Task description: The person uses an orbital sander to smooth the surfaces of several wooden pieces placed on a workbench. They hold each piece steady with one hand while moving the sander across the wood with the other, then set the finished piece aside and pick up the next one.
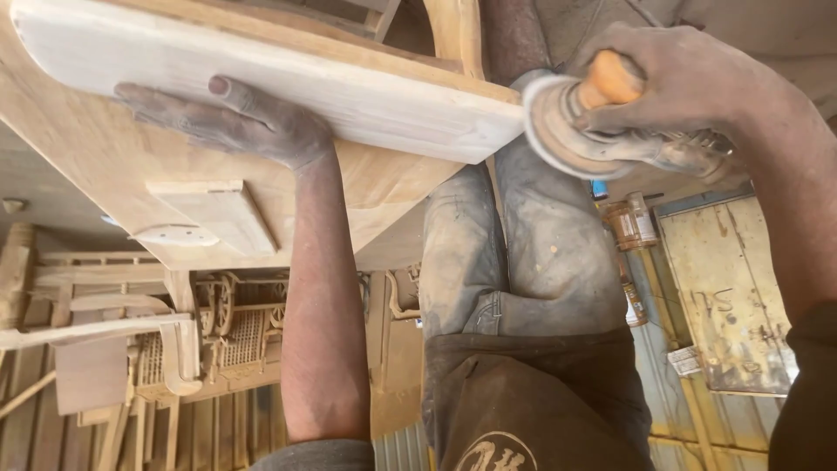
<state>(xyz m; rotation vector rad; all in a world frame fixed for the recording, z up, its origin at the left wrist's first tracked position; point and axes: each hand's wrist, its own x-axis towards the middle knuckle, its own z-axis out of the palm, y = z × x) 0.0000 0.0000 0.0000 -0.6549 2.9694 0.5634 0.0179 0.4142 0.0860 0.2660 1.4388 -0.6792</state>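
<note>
I am pressing my flat, open left hand [235, 122] on the wooden board [288, 83]. My right hand [689, 83] is gripping the sander [580, 118], touching the board's right end, its long way running left-right.

I see through one head-worn camera, looking steeply down and close over my arms. My left hand [235, 122] and right hand [689, 83] sit near the frame's top, my legs just below them.
</note>
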